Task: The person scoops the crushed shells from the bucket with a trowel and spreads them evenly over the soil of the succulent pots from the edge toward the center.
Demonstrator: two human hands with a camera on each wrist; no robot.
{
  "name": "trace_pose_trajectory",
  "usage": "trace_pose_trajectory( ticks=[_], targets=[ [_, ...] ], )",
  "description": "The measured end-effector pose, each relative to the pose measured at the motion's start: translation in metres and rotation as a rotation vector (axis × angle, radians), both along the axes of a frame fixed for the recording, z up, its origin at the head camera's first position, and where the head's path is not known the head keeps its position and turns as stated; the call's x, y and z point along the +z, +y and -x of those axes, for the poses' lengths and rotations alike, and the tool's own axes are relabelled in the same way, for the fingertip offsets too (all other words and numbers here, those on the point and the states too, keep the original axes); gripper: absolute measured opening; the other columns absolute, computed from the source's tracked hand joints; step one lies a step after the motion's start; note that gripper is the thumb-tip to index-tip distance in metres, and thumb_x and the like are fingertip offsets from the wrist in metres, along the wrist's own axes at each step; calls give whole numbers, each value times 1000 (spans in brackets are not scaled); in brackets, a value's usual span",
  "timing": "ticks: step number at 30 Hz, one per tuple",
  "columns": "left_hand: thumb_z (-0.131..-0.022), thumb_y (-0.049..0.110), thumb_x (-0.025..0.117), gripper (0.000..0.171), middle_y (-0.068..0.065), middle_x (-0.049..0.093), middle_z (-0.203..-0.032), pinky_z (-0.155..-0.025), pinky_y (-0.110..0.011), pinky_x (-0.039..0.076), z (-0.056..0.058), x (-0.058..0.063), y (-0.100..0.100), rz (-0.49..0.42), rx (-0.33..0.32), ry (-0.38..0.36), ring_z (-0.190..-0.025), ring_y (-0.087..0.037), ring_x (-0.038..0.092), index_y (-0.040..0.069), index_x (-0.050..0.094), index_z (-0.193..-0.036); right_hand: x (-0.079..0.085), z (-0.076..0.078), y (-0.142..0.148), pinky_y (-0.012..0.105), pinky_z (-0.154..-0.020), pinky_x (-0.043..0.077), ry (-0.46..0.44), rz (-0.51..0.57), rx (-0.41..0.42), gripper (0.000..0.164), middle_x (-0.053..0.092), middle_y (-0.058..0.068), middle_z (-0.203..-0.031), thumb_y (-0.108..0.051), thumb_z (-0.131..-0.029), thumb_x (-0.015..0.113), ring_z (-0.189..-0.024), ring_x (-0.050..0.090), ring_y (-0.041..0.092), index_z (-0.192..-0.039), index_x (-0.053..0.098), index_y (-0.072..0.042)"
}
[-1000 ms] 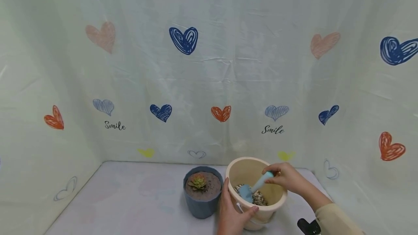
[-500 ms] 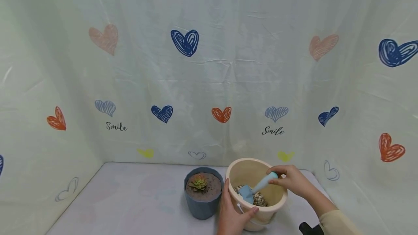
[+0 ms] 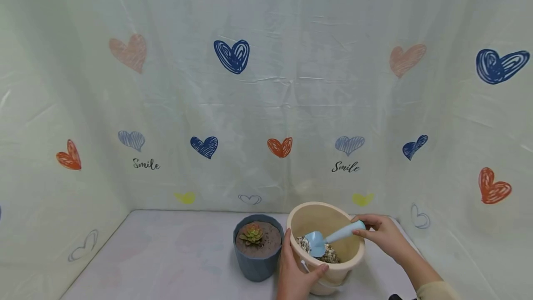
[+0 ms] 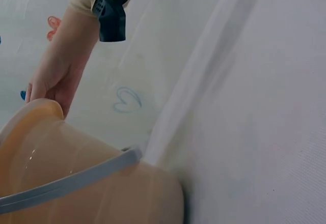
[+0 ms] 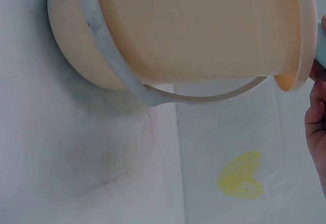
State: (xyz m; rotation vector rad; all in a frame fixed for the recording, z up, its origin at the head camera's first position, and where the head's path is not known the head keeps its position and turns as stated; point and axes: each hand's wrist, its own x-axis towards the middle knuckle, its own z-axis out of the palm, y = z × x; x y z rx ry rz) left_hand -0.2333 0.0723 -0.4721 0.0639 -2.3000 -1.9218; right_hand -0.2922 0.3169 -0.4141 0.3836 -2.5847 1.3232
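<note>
A cream bucket [image 3: 320,209] with a white handle [image 4: 76,182] stands tilted toward the person, with grey and white gravel [image 3: 330,254] at its bottom. My left hand [image 3: 294,273] grips its near left rim, thumb over the front edge. My right hand [image 3: 382,234] pinches the end of a light blue toy shovel [image 3: 343,232] over the right side of the bucket. The shovel's blade lies down inside, at the gravel. In the right wrist view a few fingers of the right hand [image 5: 317,113] show at the right edge, beside the bucket rim.
A blue-grey pot [image 3: 257,266] stands just left of the bucket, holding brown soil and a small succulent [image 3: 251,234]. The white table [image 3: 175,253] meets a white curtain [image 3: 266,96] printed with hearts at the back and sides.
My right hand has shifted right and slightly up with the shovel, whose handle now lies flatter. The left hand and bucket hold their place.
</note>
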Motion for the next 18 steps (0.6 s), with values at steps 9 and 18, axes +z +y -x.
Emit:
trace_pose_trajectory(
  ticks=[9, 18],
  targets=[
    [-46, 58, 79, 123, -16, 25, -142, -99, -57, 24, -2, 2, -1, -15, -4, 14, -127, -37, 25, 21, 15, -144, -5, -9, 2, 25, -57, 45, -24, 106, -43, 32, 61, 4, -82, -27, -73, 73, -70, 51, 14, -96, 67, -6],
    [-50, 57, 79, 118, -18, 24, -141, -98, -57, 24, -12, 2, -5, 46, -25, 55, -126, -38, 26, 17, 18, -142, -4, -20, 7, 25, -69, 50, -103, 195, -106, 41, 64, 6, -96, -26, -75, 72, -80, 58, 13, -106, 64, -1]
  ],
)
